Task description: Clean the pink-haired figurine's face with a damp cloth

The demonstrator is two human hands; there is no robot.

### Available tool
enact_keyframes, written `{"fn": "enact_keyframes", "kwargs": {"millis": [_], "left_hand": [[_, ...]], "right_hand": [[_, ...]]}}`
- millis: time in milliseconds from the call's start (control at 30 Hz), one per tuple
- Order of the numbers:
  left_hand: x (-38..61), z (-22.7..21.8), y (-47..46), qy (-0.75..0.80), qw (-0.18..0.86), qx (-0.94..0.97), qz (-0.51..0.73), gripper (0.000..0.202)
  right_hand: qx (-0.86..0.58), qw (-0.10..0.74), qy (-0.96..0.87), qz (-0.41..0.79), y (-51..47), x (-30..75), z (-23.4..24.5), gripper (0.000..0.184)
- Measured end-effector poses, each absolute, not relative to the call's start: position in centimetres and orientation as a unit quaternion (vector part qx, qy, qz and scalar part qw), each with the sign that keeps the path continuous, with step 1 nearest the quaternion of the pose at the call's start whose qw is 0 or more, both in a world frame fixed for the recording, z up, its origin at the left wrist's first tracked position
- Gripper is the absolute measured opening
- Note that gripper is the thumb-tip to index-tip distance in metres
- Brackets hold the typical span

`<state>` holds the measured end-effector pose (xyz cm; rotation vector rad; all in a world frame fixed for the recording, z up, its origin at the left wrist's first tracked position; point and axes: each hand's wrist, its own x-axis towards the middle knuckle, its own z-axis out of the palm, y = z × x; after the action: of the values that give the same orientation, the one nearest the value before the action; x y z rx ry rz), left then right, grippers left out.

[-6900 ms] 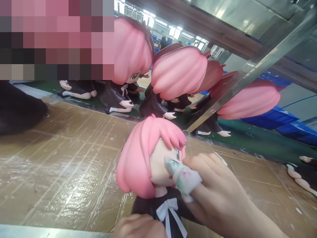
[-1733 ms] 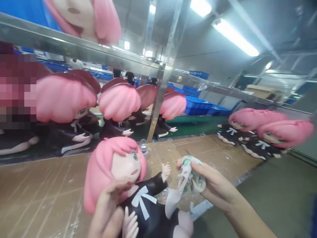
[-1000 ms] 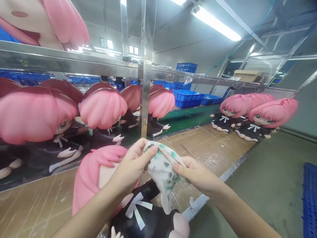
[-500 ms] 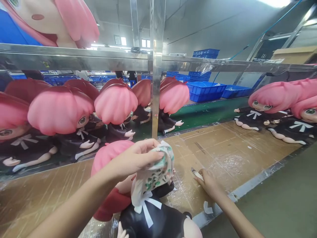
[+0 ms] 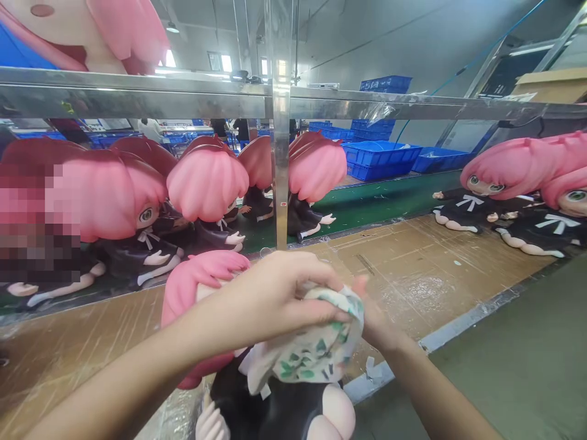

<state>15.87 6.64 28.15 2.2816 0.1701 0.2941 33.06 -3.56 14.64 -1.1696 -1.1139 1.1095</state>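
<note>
My left hand (image 5: 293, 293) is closed around a crumpled white cloth (image 5: 312, 354) with a green leaf print. The cloth hangs over the chest of a large figure (image 5: 275, 409) with pink hair and a black dress, lying in front of me. My right hand (image 5: 373, 315) is up against the far right side of the cloth, blurred. Its fingers are mostly hidden, so what it holds does not show. The figure's face is largely behind my left arm, and its pale hand (image 5: 213, 421) shows at the bottom.
More pink-haired figures (image 5: 208, 177) sit behind a metal post (image 5: 280, 183), and others (image 5: 481, 177) at the right end of the brown, film-covered bench (image 5: 413, 281). Blue crates (image 5: 380, 160) stand at the back. A metal rail (image 5: 137, 98) crosses above.
My left hand has moved right with the cloth. My right hand, which held a small pale-handled blade over the bench, has come up and left to the cloth; the blade is out of sight.
</note>
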Motion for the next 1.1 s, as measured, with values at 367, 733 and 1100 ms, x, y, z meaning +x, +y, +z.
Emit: {"fn": "enact_keyframes", "kwargs": {"millis": [367, 733, 1100], "left_hand": [[16.7, 26.0, 6.8, 0.16, 0.409, 0.875, 0.201, 0.008], [15.6, 25.2, 7.0, 0.174, 0.6, 0.762, 0.17, 0.019], [15.0, 24.6, 6.8, 0.153, 0.652, 0.725, 0.162, 0.02]], "right_hand": [[-0.381, 0.62, -0.464, 0.505, -4.6, 28.1, 16.9, 0.077], [-0.42, 0.64, -0.421, 0.487, -6.0, 27.0, 17.5, 0.04], [-0.406, 0.657, -0.416, 0.481, -6.3, 26.6, 17.4, 0.032]]}}
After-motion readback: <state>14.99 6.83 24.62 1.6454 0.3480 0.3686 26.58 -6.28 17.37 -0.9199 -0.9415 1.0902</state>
